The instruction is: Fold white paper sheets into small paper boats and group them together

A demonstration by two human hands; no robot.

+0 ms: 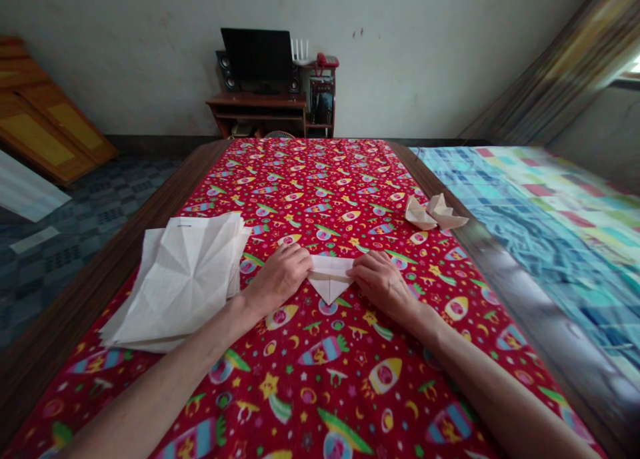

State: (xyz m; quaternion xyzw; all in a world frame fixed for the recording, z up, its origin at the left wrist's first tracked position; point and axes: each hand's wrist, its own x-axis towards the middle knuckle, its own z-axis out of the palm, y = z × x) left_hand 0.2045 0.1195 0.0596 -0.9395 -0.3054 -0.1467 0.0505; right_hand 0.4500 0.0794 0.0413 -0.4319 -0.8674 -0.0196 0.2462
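A small piece of folded white paper (330, 279) lies in the middle of the red patterned cloth, a straight band along its far side and a triangular point towards me. At its left end my left hand (286, 269) is closed, fingers curled over the paper's edge. My right hand (379, 276) pinches the right end in the same way, and both thumbs are largely hidden. Left of my left forearm rests a stack of creased white paper sheets (185, 279), the top one marked with fold lines spreading from its centre.
Folded paper shapes (435, 212) sit near the cloth's right edge. The red cloth (320, 199) covers a dark wooden surface (480, 245). To the right is a bed with a checked cover (520, 225). Against the far wall stands a desk (260, 101) with a monitor (257, 59).
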